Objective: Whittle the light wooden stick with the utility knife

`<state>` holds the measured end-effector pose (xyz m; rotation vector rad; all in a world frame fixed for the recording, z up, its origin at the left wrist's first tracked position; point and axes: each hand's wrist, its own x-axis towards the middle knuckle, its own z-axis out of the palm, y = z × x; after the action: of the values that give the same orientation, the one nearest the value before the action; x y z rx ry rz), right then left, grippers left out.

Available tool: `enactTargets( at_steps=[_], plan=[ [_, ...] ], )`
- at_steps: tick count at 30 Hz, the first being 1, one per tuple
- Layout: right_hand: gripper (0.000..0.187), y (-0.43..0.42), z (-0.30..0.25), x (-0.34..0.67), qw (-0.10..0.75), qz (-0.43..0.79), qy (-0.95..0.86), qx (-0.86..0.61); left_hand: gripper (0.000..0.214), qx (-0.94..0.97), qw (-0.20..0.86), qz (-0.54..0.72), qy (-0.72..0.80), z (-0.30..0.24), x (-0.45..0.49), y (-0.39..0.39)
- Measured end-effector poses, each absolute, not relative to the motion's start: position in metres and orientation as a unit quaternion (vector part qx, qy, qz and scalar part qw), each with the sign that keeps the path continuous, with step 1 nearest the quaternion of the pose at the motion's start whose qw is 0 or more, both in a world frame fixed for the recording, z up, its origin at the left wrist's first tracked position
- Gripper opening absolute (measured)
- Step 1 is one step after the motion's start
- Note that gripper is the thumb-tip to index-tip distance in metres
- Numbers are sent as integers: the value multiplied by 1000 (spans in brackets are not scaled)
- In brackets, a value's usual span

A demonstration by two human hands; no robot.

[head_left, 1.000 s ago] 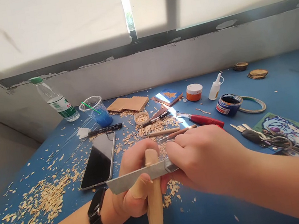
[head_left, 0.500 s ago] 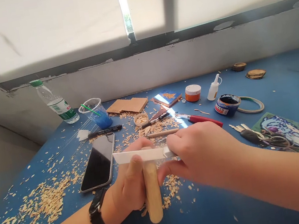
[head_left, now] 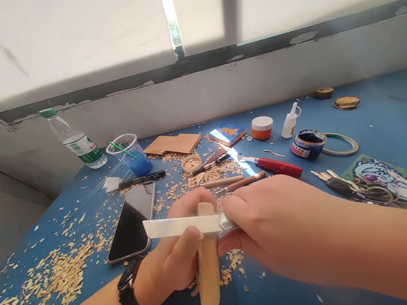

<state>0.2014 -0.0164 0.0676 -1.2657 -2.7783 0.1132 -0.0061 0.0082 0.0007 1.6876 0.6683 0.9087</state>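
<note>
Dowel and blade, one each

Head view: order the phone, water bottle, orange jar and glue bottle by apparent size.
1. phone
2. water bottle, though it stands farther from the camera
3. orange jar and glue bottle: about alike, not ranked

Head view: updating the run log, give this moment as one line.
left hand: grips pale wooden dowel | right hand: holds flat grey metal blade across dowel | blue table: wood shavings, black phone
</note>
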Motion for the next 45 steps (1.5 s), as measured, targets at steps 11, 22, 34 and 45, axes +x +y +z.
enactTargets(
  at_steps=[11, 22, 34, 45],
  plan=[
    [35, -22, 59, 202, 71, -31, -925, -372, 71, 693, 581, 342, 256, 2, -10, 1],
    [29, -25, 57, 202, 86, -117, -941, -304, 55, 677, 595, 363, 237, 9, -1, -4],
    [25, -23, 48, 203, 153, -148, -921, -327, 43, 722, 532, 382, 225, 12, 0, -2],
    [24, -20, 42, 204, 166, -165, -907, -349, 48, 740, 453, 387, 311, 5, -5, -2]
  ],
)
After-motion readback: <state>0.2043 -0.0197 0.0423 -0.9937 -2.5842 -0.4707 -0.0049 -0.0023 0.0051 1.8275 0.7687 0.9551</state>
